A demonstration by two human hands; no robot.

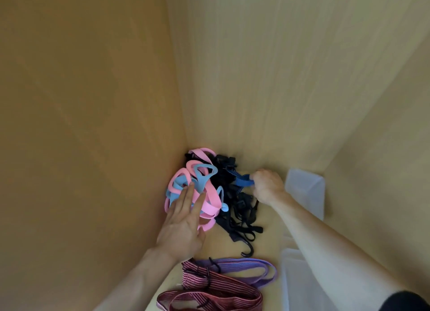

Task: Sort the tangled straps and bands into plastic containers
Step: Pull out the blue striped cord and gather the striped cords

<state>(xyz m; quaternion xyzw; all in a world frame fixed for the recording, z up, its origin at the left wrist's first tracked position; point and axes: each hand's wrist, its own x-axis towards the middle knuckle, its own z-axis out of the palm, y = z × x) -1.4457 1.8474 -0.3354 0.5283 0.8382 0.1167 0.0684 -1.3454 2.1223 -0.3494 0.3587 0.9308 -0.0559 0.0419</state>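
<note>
A knot of pink and light-blue bands [210,205] and black straps [242,208] fills mid-frame. The left hand [183,220] presses flat, fingers straight, on the pink loops. The right hand [267,186] pinches a blue strap [243,182]. A translucent plastic container [307,189] stands right of centre.

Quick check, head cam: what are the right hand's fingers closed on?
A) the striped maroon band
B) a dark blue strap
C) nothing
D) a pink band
B: the right hand pinches the dark blue strap where it comes out of the black tangle, while the left hand lies flat on the pink and light-blue bands.
</note>
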